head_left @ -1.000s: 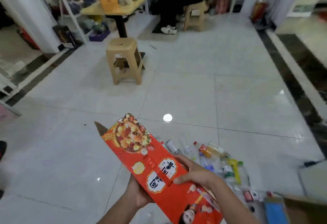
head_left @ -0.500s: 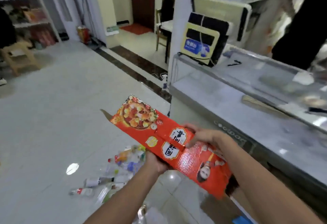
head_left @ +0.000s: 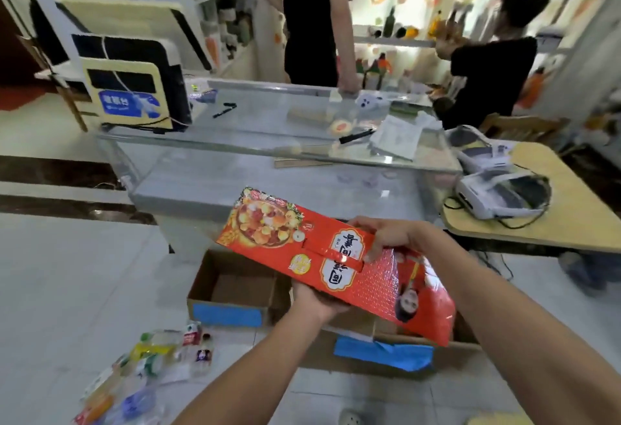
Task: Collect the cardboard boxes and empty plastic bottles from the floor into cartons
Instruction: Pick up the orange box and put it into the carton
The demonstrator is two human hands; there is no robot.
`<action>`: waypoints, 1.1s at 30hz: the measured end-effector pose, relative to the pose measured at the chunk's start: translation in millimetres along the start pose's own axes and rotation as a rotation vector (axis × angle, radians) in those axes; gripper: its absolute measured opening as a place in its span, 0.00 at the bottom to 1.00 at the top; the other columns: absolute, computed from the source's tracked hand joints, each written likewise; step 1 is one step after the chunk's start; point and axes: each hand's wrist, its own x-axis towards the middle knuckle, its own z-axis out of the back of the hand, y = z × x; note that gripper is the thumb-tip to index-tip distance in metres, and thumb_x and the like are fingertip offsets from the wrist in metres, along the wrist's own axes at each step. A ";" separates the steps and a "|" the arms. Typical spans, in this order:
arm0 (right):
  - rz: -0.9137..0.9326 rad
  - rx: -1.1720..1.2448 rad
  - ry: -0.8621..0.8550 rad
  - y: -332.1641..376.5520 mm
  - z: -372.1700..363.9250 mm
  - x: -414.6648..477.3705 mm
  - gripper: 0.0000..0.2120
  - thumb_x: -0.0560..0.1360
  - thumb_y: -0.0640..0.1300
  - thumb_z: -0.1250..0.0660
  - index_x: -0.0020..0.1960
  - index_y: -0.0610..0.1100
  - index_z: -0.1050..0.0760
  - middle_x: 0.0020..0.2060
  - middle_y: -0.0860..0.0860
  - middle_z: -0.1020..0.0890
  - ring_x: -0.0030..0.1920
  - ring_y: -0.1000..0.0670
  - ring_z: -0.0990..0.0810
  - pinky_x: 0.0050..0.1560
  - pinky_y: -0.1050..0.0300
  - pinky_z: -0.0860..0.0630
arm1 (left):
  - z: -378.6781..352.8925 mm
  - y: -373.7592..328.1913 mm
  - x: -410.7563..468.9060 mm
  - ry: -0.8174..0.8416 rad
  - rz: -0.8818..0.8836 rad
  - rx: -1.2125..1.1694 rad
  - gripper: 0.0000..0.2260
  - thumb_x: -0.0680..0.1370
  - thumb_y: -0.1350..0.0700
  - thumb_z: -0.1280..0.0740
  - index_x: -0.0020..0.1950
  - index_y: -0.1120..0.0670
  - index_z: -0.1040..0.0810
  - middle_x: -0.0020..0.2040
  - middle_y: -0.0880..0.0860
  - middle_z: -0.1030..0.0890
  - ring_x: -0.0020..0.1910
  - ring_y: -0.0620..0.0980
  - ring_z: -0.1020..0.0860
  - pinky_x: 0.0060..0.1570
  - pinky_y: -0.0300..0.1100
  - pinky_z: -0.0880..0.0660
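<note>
I hold a flattened red cardboard box [head_left: 339, 263] printed with food pictures in both hands. My left hand [head_left: 316, 297] grips it from underneath; my right hand [head_left: 386, 235] pinches its upper edge. The box hangs above two open brown cartons on the floor: a left carton [head_left: 232, 290] with blue tape, and a right carton [head_left: 386, 354], also blue-taped, partly hidden under the red box. Several empty plastic bottles [head_left: 148, 367] lie in a heap on the white tiles at the lower left.
A glass counter [head_left: 268, 142] stands right behind the cartons, with a screen [head_left: 131, 88] on it. A wooden table [head_left: 554, 209] with white devices is at the right. Two people in black stand behind the counter.
My view has swung from the open floor round to the counter. The red box stays in both hands and now hangs over the two cartons; the bottles lie lower left.
</note>
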 end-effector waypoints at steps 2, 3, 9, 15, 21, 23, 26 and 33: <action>-0.022 -0.012 -0.023 -18.1 23.9 -11.5 0.34 0.66 0.33 0.28 0.64 0.56 0.35 0.59 0.46 0.24 0.48 0.43 0.20 0.34 0.57 0.20 | -21.1 15.5 21.0 -0.021 0.047 0.005 0.30 0.73 0.34 0.38 0.66 0.54 0.24 0.62 0.63 0.22 0.61 0.65 0.25 0.54 0.66 0.27; -0.029 -0.023 -0.029 -28.1 38.1 -15.9 0.34 0.68 0.31 0.29 0.65 0.55 0.36 0.60 0.46 0.25 0.47 0.45 0.20 0.32 0.58 0.21 | -33.1 23.4 30.3 -0.042 0.053 0.010 0.29 0.74 0.35 0.38 0.65 0.55 0.24 0.61 0.63 0.21 0.60 0.65 0.24 0.51 0.66 0.25; -0.026 -0.101 -0.103 -79.9 112.8 -2.8 0.38 0.60 0.36 0.28 0.63 0.60 0.36 0.62 0.48 0.25 0.60 0.42 0.23 0.56 0.40 0.23 | -95.6 50.6 88.0 -0.206 0.028 0.017 0.17 0.80 0.45 0.40 0.53 0.59 0.25 0.50 0.62 0.23 0.47 0.62 0.24 0.42 0.65 0.25; -0.053 -0.262 -0.126 -105.0 159.5 30.5 0.40 0.69 0.32 0.32 0.72 0.60 0.42 0.62 0.52 0.27 0.61 0.43 0.25 0.56 0.43 0.23 | -113.4 64.6 157.0 -0.268 -0.009 -0.076 0.14 0.81 0.49 0.41 0.52 0.59 0.25 0.48 0.61 0.21 0.47 0.62 0.23 0.40 0.62 0.22; -0.060 -0.325 -0.119 -145.5 180.7 85.8 0.40 0.71 0.32 0.34 0.75 0.57 0.45 0.65 0.49 0.27 0.65 0.45 0.28 0.61 0.50 0.27 | -117.6 70.3 223.4 -0.357 0.011 -0.162 0.14 0.82 0.51 0.43 0.45 0.58 0.25 0.41 0.60 0.23 0.39 0.57 0.26 0.36 0.54 0.22; -0.060 -0.335 -0.116 -161.4 182.1 97.3 0.37 0.72 0.34 0.35 0.75 0.55 0.44 0.65 0.48 0.27 0.64 0.44 0.28 0.58 0.54 0.29 | -116.7 74.3 237.4 -0.372 0.033 -0.190 0.15 0.83 0.52 0.45 0.42 0.59 0.26 0.35 0.59 0.26 0.34 0.56 0.29 0.28 0.51 0.22; -0.055 -0.317 -0.153 -184.6 184.6 106.1 0.32 0.75 0.42 0.35 0.75 0.55 0.44 0.66 0.50 0.27 0.65 0.46 0.28 0.61 0.56 0.31 | -119.9 81.8 253.8 -0.371 0.028 -0.207 0.16 0.82 0.51 0.46 0.46 0.60 0.25 0.42 0.60 0.23 0.40 0.59 0.26 0.39 0.55 0.24; -0.045 -0.338 -0.163 -208.6 198.8 119.9 0.29 0.77 0.50 0.36 0.73 0.60 0.45 0.64 0.52 0.25 0.61 0.47 0.25 0.61 0.49 0.27 | -129.2 95.1 272.3 -0.390 0.047 -0.243 0.17 0.82 0.48 0.44 0.51 0.60 0.25 0.51 0.63 0.23 0.50 0.63 0.25 0.56 0.64 0.29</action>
